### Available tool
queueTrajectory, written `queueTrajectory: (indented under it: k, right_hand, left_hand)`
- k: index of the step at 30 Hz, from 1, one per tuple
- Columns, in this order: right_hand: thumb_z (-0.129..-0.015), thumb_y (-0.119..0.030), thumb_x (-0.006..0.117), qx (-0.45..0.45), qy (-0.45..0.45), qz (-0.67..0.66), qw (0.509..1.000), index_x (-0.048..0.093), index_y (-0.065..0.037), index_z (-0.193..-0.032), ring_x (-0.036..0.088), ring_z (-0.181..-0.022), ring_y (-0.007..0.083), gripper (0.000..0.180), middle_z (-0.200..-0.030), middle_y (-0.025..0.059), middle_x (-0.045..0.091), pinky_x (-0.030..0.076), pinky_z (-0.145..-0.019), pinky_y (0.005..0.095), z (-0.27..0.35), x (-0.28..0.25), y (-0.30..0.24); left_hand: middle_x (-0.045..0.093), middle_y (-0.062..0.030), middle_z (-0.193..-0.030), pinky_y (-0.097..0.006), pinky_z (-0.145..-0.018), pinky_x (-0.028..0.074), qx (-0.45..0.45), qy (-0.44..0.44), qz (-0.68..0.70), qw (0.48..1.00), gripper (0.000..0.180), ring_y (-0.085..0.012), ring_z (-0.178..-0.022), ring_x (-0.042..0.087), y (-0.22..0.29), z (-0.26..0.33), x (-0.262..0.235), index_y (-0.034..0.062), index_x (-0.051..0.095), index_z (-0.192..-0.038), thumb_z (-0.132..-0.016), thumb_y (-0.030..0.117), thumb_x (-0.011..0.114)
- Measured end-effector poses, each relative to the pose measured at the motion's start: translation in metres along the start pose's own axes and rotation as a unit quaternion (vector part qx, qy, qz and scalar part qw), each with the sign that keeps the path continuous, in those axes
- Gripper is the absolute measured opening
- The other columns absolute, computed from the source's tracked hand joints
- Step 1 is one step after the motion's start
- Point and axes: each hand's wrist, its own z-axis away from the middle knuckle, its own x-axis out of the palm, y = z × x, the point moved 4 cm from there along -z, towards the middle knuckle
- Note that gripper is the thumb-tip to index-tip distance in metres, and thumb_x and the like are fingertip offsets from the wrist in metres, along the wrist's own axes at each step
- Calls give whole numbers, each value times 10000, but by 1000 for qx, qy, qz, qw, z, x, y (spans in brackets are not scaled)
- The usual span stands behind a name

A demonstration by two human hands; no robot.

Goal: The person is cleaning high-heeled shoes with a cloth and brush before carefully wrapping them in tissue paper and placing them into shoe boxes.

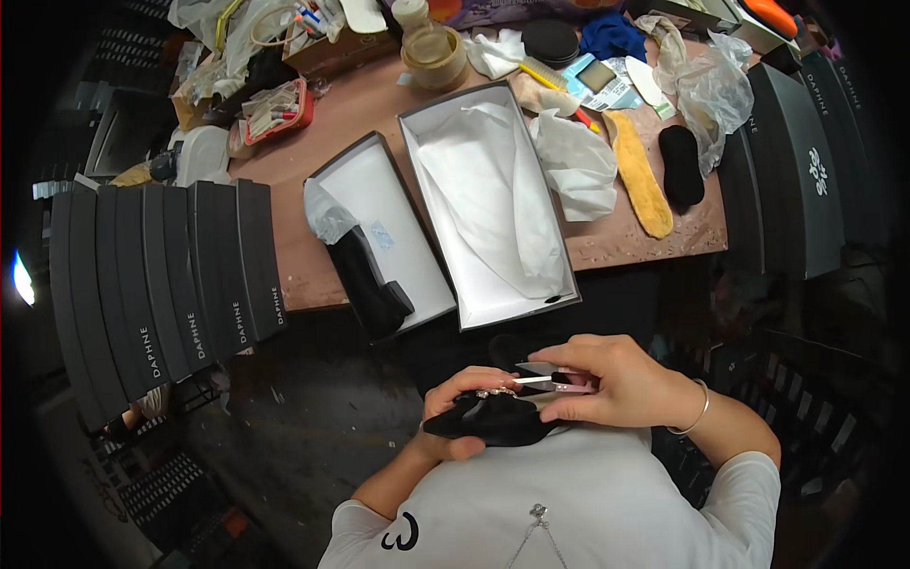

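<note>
At my chest, my left hand (460,403) grips a black pointed-toe shoe (502,422) with a shiny ornament on its upper. The toe points left. Over the shoe's opening, my right hand (607,377) is closed on a small tool (574,382) with pinkish handles and a flat grey blade-like part; it looks like small scissors. A thin white strip lies by the tool, close to my left fingers. My right thumb comes down at the shoe's heel end. In the open box lid (431,275) on the table lies another black shoe (368,284), its upper end wrapped in clear plastic.
An open shoe box (566,294) lined with white tissue overhangs the table's front edge. Dark shoe boxes stand in rows at left (171,284) and right (801,171). A yellow insole (637,175), a black oval pad (681,166), tape rolls (436,62) and plastic bags lie behind.
</note>
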Motion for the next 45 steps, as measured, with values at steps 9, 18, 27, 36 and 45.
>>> queueTrajectory:
  k: [9, 18, 27, 36, 45]
  right_hand:
    - [-784, -280, 714, -62, -88, 161, 981, 625, -64, -979, 638, -701, 252, 304, -775, 56, 619, 472, -567, 373, -13, 18, -6]
    - [-763, -232, 730, -224, 13, 266, 938, 617, -67, -991, 616, -634, 222, 304, -718, 50, 566, 471, -529, 329, -25, 6, -15]
    - [-772, -179, 768, -101, 190, 137, 967, 629, -10, -1097, 569, -535, 169, 391, -722, 59, 542, 454, -473, 267, 29, -7, -33]
    - [-739, -193, 745, -98, 179, 273, 940, 587, -54, -751, 550, -491, 163, 211, -663, 33, 513, 418, -408, 283, 35, 29, -18]
    - [-612, -54, 678, -93, 158, 306, 934, 564, -39, -666, 561, -482, 144, 127, -604, 68, 510, 405, -375, 276, 33, 38, -10]
  left_hand:
    - [376, -196, -1447, -405, -1114, 300, -355, -51, 100, 928, 730, -294, -1341, 380, 6, -27, -21, -80, 320, -1414, -992, 513, 381]
    - [582, -64, -1194, -256, -908, 497, -422, 19, 330, 844, 456, -116, -1067, 590, -24, -31, 3, 26, 404, -1357, -968, 210, 554]
    - [515, -131, -1295, -314, -958, 472, -201, 143, 243, 938, 623, -175, -1139, 558, -15, -50, 30, 2, 254, -1454, -905, 49, 544]
    - [603, -89, -1101, -306, -835, 541, -160, 219, 175, 946, 534, -167, -947, 634, -21, -49, 29, 54, 408, -1333, -813, 120, 511]
    - [611, -67, -1053, -294, -823, 525, -199, 205, 165, 944, 505, -152, -911, 626, -30, -47, 35, 55, 443, -1306, -812, 142, 495]
